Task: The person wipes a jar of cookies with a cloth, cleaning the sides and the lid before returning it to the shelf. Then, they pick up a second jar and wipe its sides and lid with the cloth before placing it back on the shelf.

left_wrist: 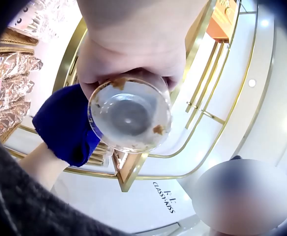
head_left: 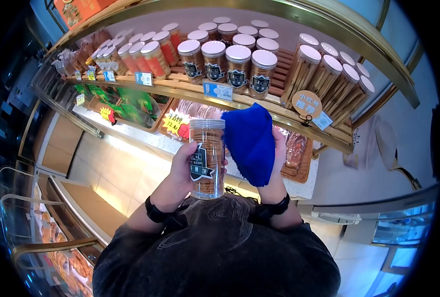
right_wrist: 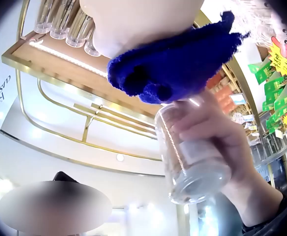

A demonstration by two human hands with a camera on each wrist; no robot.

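Upright in front of the chest, a clear jar (head_left: 214, 148) of stacked round cookies has a dark label and a translucent lid. My left hand (head_left: 180, 166) grips it around the side, thumb by the label. In the left wrist view the jar's round base (left_wrist: 128, 118) faces the camera, with brown bits near its edge. My right hand (head_left: 279, 154) holds a blue cloth (head_left: 252, 143) just right of the jar's lid. The cloth hides most of that hand's fingers. Seen from the right wrist, the cloth (right_wrist: 178, 66) overlaps the jar's top end.
Ahead, a gold-edged wooden shelf (head_left: 180, 88) carries rows of white-lidded jars (head_left: 237, 69) and price cards. Tall jars of sticks (head_left: 324, 74) stand at its right. Below are baskets of packaged snacks (head_left: 294, 153). A glass-fronted bakery case (head_left: 56, 232) is at the left.
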